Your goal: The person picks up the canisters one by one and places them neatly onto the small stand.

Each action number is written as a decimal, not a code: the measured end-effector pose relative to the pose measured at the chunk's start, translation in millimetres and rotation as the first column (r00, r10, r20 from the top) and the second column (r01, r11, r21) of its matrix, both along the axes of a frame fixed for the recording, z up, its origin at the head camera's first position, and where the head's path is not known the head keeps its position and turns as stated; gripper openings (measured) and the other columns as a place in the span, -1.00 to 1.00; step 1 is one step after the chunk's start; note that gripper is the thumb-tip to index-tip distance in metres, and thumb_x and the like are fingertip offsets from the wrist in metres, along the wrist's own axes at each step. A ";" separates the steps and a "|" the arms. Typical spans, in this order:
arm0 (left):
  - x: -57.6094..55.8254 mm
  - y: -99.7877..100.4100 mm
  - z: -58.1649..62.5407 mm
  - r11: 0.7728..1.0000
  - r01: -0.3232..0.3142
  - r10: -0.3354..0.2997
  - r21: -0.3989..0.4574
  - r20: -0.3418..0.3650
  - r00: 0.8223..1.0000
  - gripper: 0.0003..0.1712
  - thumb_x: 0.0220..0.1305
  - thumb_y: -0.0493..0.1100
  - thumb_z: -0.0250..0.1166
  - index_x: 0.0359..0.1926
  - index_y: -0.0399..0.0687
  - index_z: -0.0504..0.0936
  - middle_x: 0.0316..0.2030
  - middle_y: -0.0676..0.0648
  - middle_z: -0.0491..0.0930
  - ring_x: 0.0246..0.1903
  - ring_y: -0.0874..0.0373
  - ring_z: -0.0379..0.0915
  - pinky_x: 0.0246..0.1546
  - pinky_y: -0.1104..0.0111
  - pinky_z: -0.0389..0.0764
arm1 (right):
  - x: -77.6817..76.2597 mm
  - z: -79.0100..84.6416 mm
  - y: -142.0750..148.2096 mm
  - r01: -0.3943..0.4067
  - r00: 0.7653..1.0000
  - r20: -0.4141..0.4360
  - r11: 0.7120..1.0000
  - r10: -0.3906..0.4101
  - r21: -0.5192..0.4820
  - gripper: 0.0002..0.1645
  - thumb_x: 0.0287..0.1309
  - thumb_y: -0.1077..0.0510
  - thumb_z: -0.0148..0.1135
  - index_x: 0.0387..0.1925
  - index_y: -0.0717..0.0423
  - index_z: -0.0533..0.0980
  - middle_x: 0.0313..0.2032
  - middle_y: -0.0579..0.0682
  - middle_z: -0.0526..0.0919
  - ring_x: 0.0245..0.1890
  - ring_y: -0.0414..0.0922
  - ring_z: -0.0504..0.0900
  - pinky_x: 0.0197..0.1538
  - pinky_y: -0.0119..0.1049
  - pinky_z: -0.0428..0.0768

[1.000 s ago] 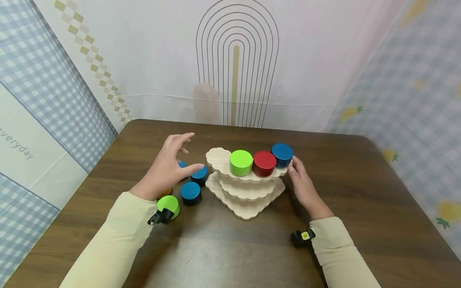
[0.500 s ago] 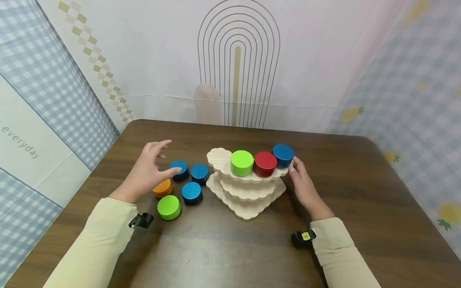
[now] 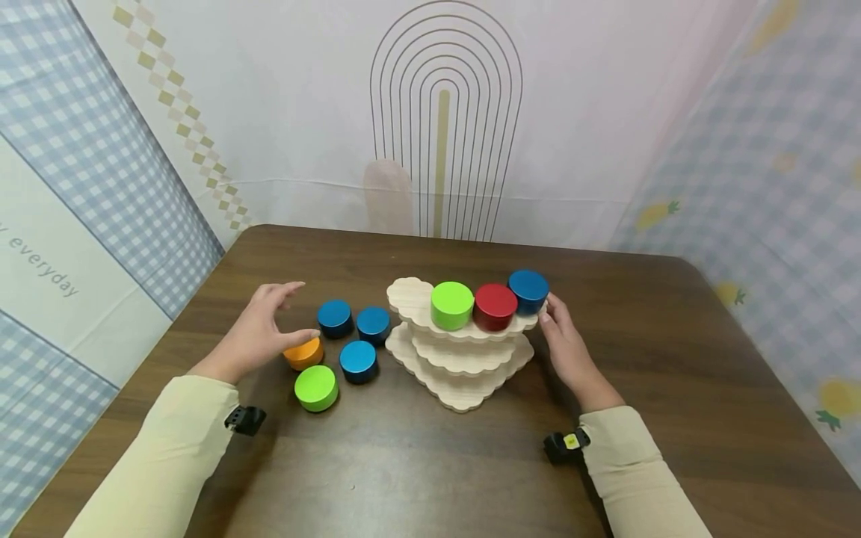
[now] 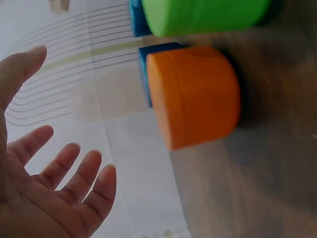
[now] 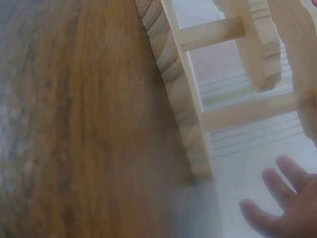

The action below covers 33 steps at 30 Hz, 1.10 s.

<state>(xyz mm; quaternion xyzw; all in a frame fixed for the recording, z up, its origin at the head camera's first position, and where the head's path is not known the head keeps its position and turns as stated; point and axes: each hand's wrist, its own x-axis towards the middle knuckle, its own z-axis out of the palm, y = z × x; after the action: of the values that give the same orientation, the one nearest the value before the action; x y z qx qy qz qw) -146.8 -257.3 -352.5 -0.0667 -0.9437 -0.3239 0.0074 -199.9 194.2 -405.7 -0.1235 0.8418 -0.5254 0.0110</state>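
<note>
In the head view my left hand [image 3: 252,332] hovers at the left, thumb and fingers spread apart and holding nothing. Its thumb overlaps the orange cylinder block [image 3: 305,353]. The left wrist view shows this orange block [image 4: 198,96] just beyond the spread fingers. My right hand [image 3: 570,351] pinches the right corner of a tiered wooden stand [image 3: 464,355] with scalloped tiers. In the right wrist view its lower fingers [image 5: 280,191] hang loosely beside the stand's pegs; thumb and index lie out of frame. On the top tier sit green [image 3: 451,305], red [image 3: 495,307] and blue [image 3: 528,291] cylinders.
Between the left hand and the stand, three blue cylinders [image 3: 359,362] stand on the brown wooden table [image 3: 417,478]. A green cylinder [image 3: 316,388] stands in front of the orange one. Behind the table hangs a printed white cloth [image 3: 289,112].
My left hand has drawn back left and lower, from over the blue cylinders to beside the orange one, uncovering several blocks. The right hand stays at the stand.
</note>
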 end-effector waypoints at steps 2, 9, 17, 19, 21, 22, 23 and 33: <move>-0.3 -2.6 -3.4 1.000 0.012 -0.011 -0.015 0.010 1.000 -0.05 0.16 0.04 0.40 0.42 -0.22 0.14 0.24 -0.40 0.13 0.10 -0.27 0.23 -0.05 -0.07 0.47 | 0.1 -0.2 -0.2 -0.001 1.000 -0.004 1.000 0.001 -0.001 -0.36 0.53 0.04 -0.35 0.50 0.13 -0.14 0.47 0.24 -0.06 0.45 0.22 -0.04 0.38 0.24 0.00; -0.3 -7.9 -13.7 0.998 0.047 -0.045 -0.032 0.056 0.997 -0.08 0.14 -0.04 0.41 0.39 -0.29 0.17 0.21 -0.43 0.15 0.06 -0.30 0.25 -0.06 -0.06 0.49 | 0.3 -0.6 -0.6 -0.001 1.000 -0.024 1.000 0.001 -0.012 -0.36 0.52 0.04 -0.33 0.49 0.16 -0.11 0.45 0.26 -0.01 0.44 0.22 -0.01 0.38 0.23 0.00; -2.1 -10.6 -20.7 0.997 0.061 -0.054 -0.055 0.129 0.990 -0.08 0.11 -0.04 0.43 0.38 -0.32 0.20 0.21 -0.45 0.19 0.08 -0.33 0.28 0.07 -0.17 0.42 | 0.1 -0.1 -0.3 -0.005 1.000 -0.017 1.000 0.005 -0.009 -0.36 0.52 0.02 -0.34 0.49 0.15 -0.12 0.46 0.25 -0.02 0.44 0.22 -0.02 0.38 0.24 -0.01; -2.8 -11.4 -22.4 0.996 0.065 -0.056 -0.060 0.144 0.988 -0.06 0.09 -0.04 0.44 0.38 -0.32 0.20 0.21 -0.44 0.20 0.08 -0.32 0.29 0.08 -0.17 0.41 | 0.2 -0.2 -0.3 -0.007 1.000 -0.019 1.000 0.007 -0.014 -0.36 0.52 0.04 -0.33 0.49 0.16 -0.12 0.45 0.26 -0.03 0.44 0.23 -0.02 0.38 0.24 -0.01; -3.3 -12.1 -23.8 0.995 0.070 -0.059 -0.068 0.154 0.986 -0.05 0.07 -0.04 0.46 0.38 -0.32 0.20 0.20 -0.44 0.21 0.07 -0.30 0.30 0.07 -0.17 0.41 | 0.2 -0.3 -0.3 -0.009 1.000 -0.019 1.000 0.009 -0.013 -0.36 0.52 0.05 -0.34 0.49 0.16 -0.12 0.46 0.26 -0.03 0.44 0.22 -0.03 0.38 0.24 -0.01; -3.5 -12.5 -24.6 0.995 0.072 -0.061 -0.071 0.155 0.986 -0.04 0.07 -0.04 0.46 0.38 -0.32 0.20 0.20 -0.44 0.21 0.07 -0.30 0.30 0.07 -0.17 0.41 | 0.2 -0.4 -0.4 -0.009 1.000 -0.019 1.000 0.009 -0.011 -0.36 0.52 0.05 -0.34 0.49 0.16 -0.12 0.46 0.26 -0.04 0.44 0.23 -0.03 0.38 0.25 -0.01; -3.6 -12.9 -25.5 0.994 0.076 -0.063 -0.074 0.154 0.986 -0.04 0.06 -0.06 0.47 0.37 -0.33 0.21 0.20 -0.44 0.22 0.06 -0.29 0.31 0.06 -0.16 0.42 | 0.1 -0.4 -0.4 -0.008 1.000 -0.019 1.000 0.007 -0.009 -0.36 0.52 0.04 -0.34 0.49 0.15 -0.12 0.46 0.26 -0.04 0.44 0.22 -0.03 0.38 0.25 -0.01; -6.3 -13.0 -36.3 0.986 0.128 -0.109 -0.111 0.160 0.981 -0.14 0.02 -0.20 0.44 0.32 -0.34 0.28 0.17 -0.45 0.27 0.04 -0.26 0.34 0.09 -0.14 0.41 | -1.2 -0.5 0.3 -0.003 1.000 -0.001 1.000 0.003 0.003 -0.36 0.53 0.04 -0.35 0.50 0.13 -0.14 0.46 0.25 -0.06 0.44 0.23 -0.05 0.37 0.27 -0.01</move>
<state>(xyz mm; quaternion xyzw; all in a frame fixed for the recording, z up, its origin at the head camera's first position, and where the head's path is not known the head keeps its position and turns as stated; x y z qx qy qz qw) -153.1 -270.3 -388.8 -0.0979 -0.9537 -0.2702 -0.0888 -201.1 194.5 -406.2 -0.1251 0.8423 -0.5241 0.0116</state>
